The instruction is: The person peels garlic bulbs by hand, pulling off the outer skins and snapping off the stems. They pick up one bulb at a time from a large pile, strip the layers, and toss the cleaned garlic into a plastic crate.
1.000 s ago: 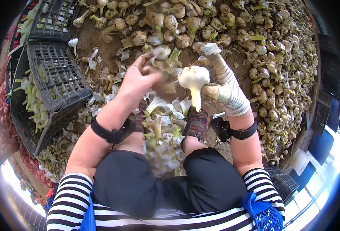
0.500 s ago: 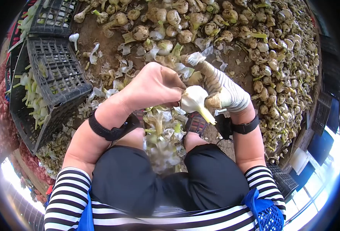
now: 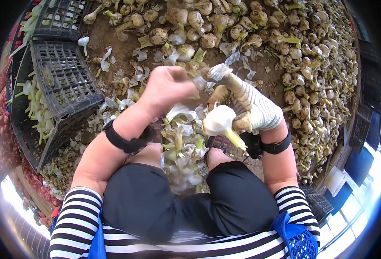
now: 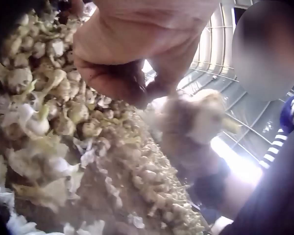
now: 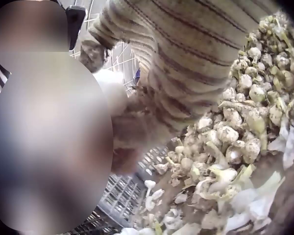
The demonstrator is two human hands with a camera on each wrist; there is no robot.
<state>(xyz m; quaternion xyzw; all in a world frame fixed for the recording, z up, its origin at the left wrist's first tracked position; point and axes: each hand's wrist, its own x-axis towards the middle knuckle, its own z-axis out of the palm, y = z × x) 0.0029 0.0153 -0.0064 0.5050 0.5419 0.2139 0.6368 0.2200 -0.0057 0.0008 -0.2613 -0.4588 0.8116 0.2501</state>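
Note:
My right hand [image 3: 257, 108], in a striped, soiled knit glove, holds a white garlic bulb [image 3: 218, 120] with its cut stem pointing down toward my lap. Fine roots show at the bulb's top. My bare left hand [image 3: 166, 87], blurred, is up and left of the bulb, apart from it. Its fingers are curled, and in the left wrist view the thumb and fingertips [image 4: 137, 95] come together; I cannot tell whether a scrap of skin is between them. In the right wrist view the glove hides much of the bulb [image 5: 110, 87].
A large heap of soiled garlic bulbs [image 3: 315, 86] spreads over the ground ahead and right. Black plastic crates [image 3: 65, 80] stand at the left, with trimmed white garlic [image 3: 39, 110] beside them. Peeled skins [image 3: 179, 142] litter the ground between my shoes.
My left hand came in to the garlic bulb, then drew back up and left. The right hand, still holding the bulb, moved slightly down and the stem tilted right.

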